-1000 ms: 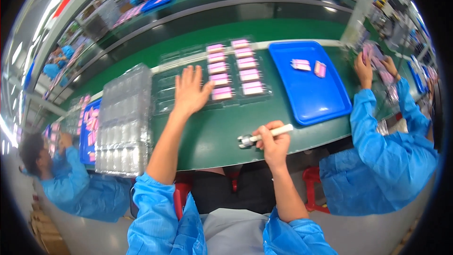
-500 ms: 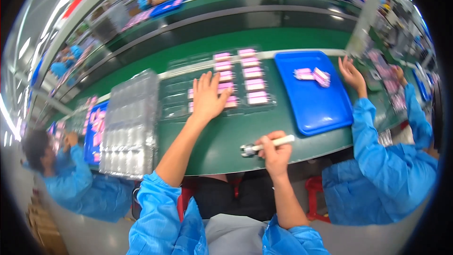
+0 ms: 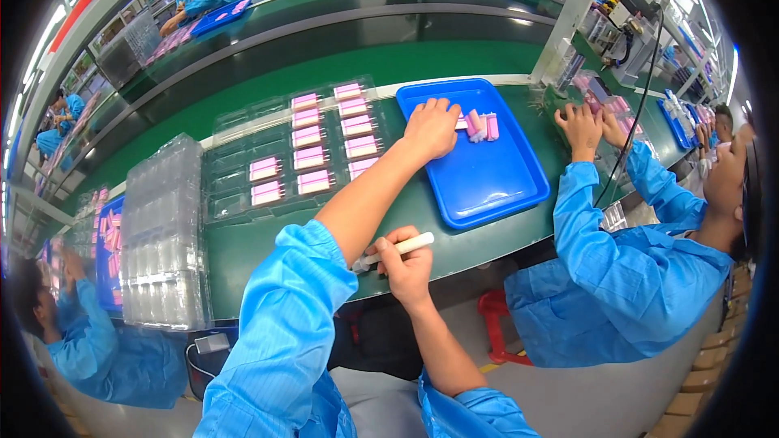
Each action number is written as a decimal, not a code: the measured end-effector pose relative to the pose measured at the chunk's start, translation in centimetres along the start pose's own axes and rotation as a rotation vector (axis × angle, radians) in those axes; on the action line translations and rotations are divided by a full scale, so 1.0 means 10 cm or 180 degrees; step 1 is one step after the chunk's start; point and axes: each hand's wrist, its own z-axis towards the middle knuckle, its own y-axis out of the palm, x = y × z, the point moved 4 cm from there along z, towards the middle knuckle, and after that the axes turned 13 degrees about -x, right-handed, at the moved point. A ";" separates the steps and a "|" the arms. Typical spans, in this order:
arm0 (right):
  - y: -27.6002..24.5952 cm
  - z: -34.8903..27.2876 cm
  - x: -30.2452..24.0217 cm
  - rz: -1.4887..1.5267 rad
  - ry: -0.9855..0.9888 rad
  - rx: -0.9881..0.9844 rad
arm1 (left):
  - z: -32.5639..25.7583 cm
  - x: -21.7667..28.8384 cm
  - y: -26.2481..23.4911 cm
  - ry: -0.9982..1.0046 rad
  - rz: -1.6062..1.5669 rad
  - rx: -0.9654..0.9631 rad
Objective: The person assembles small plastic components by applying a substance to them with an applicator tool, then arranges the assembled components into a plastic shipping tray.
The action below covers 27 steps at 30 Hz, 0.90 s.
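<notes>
My left hand [image 3: 434, 130] reaches into the blue tray [image 3: 471, 209], its fingers closed around a pink-and-white block [image 3: 461, 122] that shows only at one end. Two similar blocks [image 3: 482, 126] lie just right of the fingers. Near the table's front edge, my right hand [image 3: 406, 269] grips a short cream-handled tool [image 3: 415, 244]. Its metal head is partly hidden by my left sleeve. Left of the tray, a clear plastic tray [image 3: 235, 150] holds several pink-and-white blocks with thin prongs, laid in columns; my left forearm passes close to its right side.
A tall stack of clear plastic trays [image 3: 165, 235] stands to the left. Co-workers in blue sit on both sides; the right one's hands [image 3: 583, 131] are close to the blue tray. A green conveyor belt [image 3: 389, 61] runs behind the table.
My left hand has moved right, from the blocks in the clear tray to those in the blue tray. The view has shifted right. My right hand still holds the tool.
</notes>
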 end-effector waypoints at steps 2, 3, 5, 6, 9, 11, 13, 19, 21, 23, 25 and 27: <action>-0.02 0.00 0.02 -0.0018 -0.0065 0.0004 | 0.11 0.03 0.13 -0.0156 0.0068 -0.0188; -0.02 0.00 0.02 -0.0020 -0.0131 0.0016 | 0.15 0.03 0.19 -0.0259 0.0080 -0.0257; -0.01 0.01 0.02 0.0054 -0.0162 0.0068 | 0.19 -0.02 0.28 -0.0372 0.0096 -0.0314; -0.03 0.00 0.02 0.0010 -0.0146 0.0079 | 0.19 0.01 0.29 -0.0292 0.0173 -0.0245; -0.04 0.00 0.01 -0.0043 -0.0118 0.0067 | 0.09 0.01 0.27 -0.0199 -0.0059 0.0030; -0.02 0.01 0.00 -0.0045 -0.0105 0.0027 | 0.01 -0.04 0.18 -0.0201 -0.0358 0.0243; 0.01 0.01 0.01 -0.0011 -0.0088 -0.0009 | -0.13 -0.18 0.08 -0.0527 -0.3131 0.0513; -0.02 -0.01 0.01 -0.0064 -0.0066 0.0067 | -1.31 -0.27 -0.39 -0.0309 -0.6584 0.0867; -0.03 -0.01 -0.01 -0.0087 -0.0128 0.0061 | -1.74 -0.29 -0.45 -0.0429 -0.6341 0.1109; -0.03 0.00 -0.02 -0.0145 -0.0115 0.0048 | -2.13 -0.37 -0.47 -0.0399 -0.5433 0.1321; -0.03 0.02 -0.04 -0.0083 -0.0041 0.0090 | -2.52 -0.38 -0.45 -0.0555 -0.5036 0.1422; -0.02 0.04 -0.05 -0.0091 0.0015 0.0086 | -2.86 -0.37 -0.38 -0.0774 -0.4465 0.1260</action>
